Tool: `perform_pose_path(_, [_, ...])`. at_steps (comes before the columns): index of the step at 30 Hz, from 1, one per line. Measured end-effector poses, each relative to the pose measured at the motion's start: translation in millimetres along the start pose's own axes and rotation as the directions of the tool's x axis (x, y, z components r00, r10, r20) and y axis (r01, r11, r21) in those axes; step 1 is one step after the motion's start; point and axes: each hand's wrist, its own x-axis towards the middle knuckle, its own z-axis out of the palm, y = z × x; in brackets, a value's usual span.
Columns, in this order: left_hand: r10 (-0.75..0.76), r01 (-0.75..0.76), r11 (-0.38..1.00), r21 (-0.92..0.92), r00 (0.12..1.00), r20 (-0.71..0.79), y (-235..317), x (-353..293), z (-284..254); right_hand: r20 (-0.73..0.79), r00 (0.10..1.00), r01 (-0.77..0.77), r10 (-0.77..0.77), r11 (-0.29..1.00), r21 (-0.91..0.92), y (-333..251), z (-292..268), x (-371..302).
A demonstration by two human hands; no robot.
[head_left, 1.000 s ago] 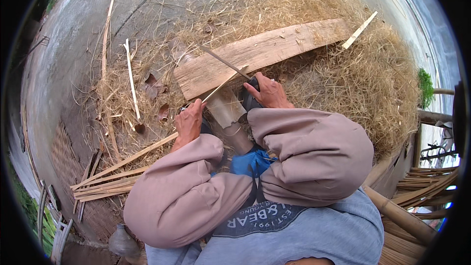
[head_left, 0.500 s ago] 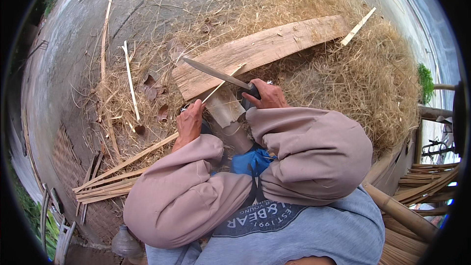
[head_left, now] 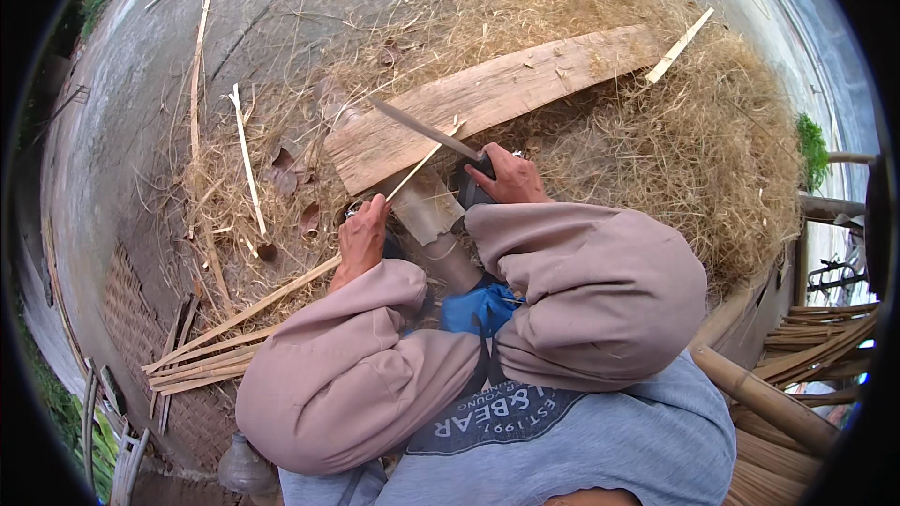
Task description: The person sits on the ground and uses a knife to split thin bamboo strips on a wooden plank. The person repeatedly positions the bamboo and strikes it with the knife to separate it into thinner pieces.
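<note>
My right hand (head_left: 514, 175) is closed round the dark handle of a long-bladed knife (head_left: 424, 129), whose blade points up and to the left. Between the fingers of my left hand (head_left: 364, 236) is a thin pale wooden strip (head_left: 411, 174). Its far end lies under or against the blade, over the near edge of a wide wooden board (head_left: 497, 94). A longer split strip (head_left: 267, 299) runs back from my left hand toward the lower left. Just below the board, between my hands, stands a greyish post-like support (head_left: 427, 211) with a curved piece on top.
Curly shavings (head_left: 694, 159) heap around the board, thickest at the right. Several split strips (head_left: 211, 364) lie at the lower left on a woven mat (head_left: 131, 319). A blue cloth or bag (head_left: 476, 309) sits between my knees. A bamboo pole (head_left: 764, 403) lies at the lower right.
The knife has shifted slightly to the right, and its blade now lies at a somewhat different angle across the strip. My left hand stays nearly in place with the strip.
</note>
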Motion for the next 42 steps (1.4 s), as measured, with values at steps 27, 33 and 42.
perform_pose_path(27, [0.0,0.0,0.996,-0.084,1.0,-0.001,2,1,6,-0.057,0.996,-0.071,0.071,0.997,-0.005,29,26,-10])
perform_pose_path(33, [-0.132,0.413,0.662,-0.626,0.886,0.445,-12,5,14,0.485,0.832,-0.517,0.27,0.694,0.501,23,5,7])
perform_pose_path(42, [-0.141,0.276,0.802,-0.53,0.95,0.28,-10,1,21,0.179,0.976,-0.178,0.126,0.935,0.307,8,-2,11])
